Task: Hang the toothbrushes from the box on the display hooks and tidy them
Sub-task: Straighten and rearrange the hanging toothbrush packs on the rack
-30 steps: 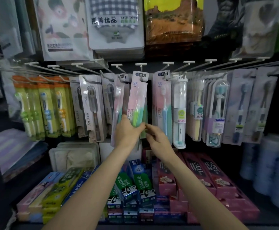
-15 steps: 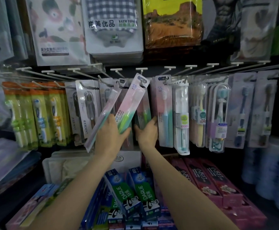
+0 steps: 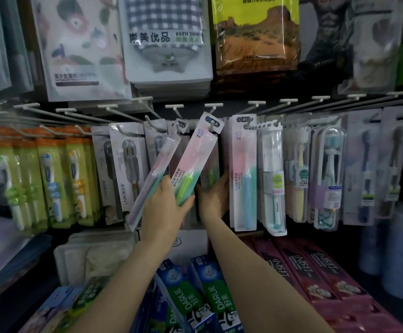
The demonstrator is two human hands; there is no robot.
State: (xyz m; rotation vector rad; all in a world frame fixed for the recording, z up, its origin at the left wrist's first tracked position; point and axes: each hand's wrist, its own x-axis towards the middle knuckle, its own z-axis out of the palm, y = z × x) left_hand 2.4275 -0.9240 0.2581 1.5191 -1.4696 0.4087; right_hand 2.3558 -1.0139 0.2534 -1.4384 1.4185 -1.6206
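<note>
**Toothbrush packs swung aside at the hook**

Toothbrush packs (image 3: 191,162) now tilt toward one o'clock, clasped by the left hand (image 3: 167,207); a second ago they hung straight. The right hand (image 3: 216,195) grips the hanging packs (image 3: 211,174) behind, probably straightening them.

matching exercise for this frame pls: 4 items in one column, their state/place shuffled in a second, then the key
Items
1. left hand
2. right hand
3. pink-and-blue toothbrush pack
4. Darlie toothpaste boxes

States/places
A. hangs straight on its hook, right of the right hand
B. lie on the shelf below the hooks
C. grips tilted pink-and-green toothbrush packs
D. reaches in among the hanging packs behind the tilted ones

Pairs: 1-C, 2-D, 3-A, 4-B
</note>
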